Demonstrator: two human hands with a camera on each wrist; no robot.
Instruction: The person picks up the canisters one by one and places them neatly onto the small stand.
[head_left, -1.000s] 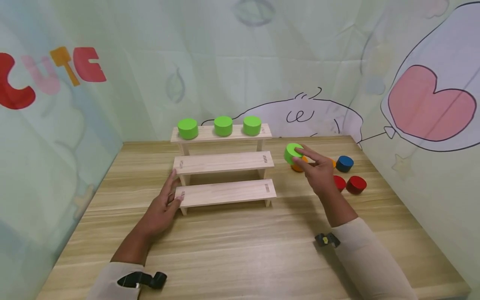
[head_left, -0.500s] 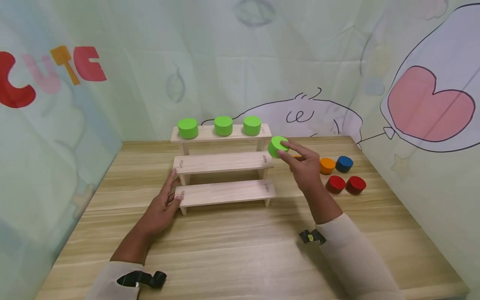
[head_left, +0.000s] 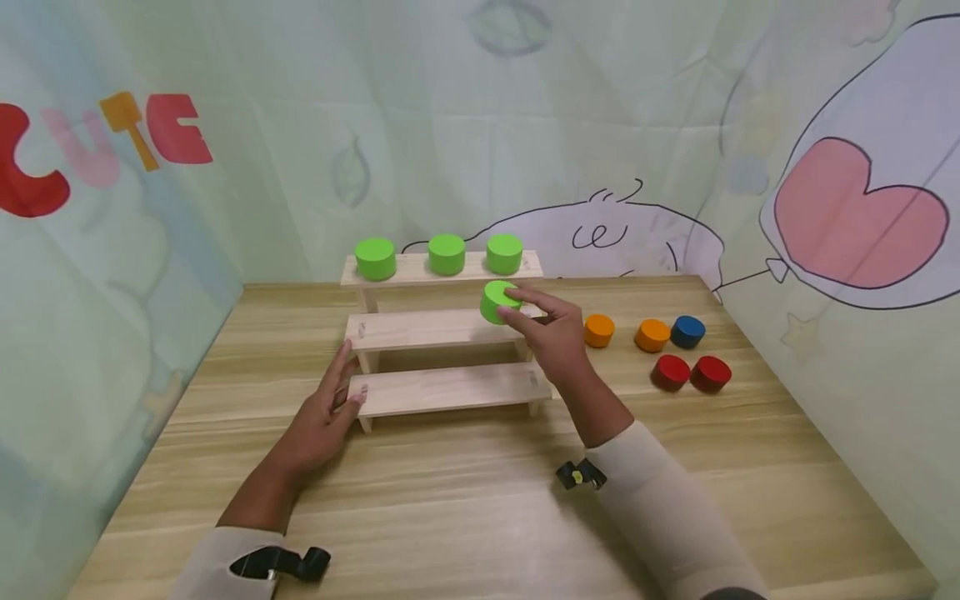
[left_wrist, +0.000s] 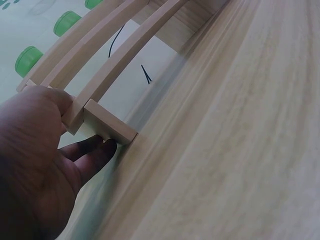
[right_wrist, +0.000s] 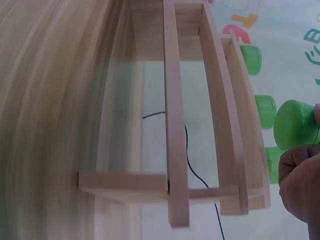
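My right hand (head_left: 552, 332) pinches a green cylindrical block (head_left: 498, 302) between thumb and fingers. In the head view this block appears over the right part of the middle step; a gap beneath it is hard to judge. The right wrist view shows the held block (right_wrist: 294, 125) at the right edge. My left hand (head_left: 321, 423) holds the left end of the three-step wooden stand (head_left: 450, 388). One digit lies over a board's end, and other fingertips touch the side panel (left_wrist: 111, 122). Several green blocks, one of them a left block (head_left: 375, 258), sit along the top step.
Right of the stand, two orange blocks (head_left: 599, 331), a blue block (head_left: 687, 332) and two red blocks (head_left: 671, 372) stand on the wood-grain table (head_left: 465, 500). A printed curtain (head_left: 300, 167) hangs close behind and on both sides.
My right hand has carried the green block leftward from above the orange blocks to the middle step. The orange and red blocks show fully now. My left hand stays on the stand.
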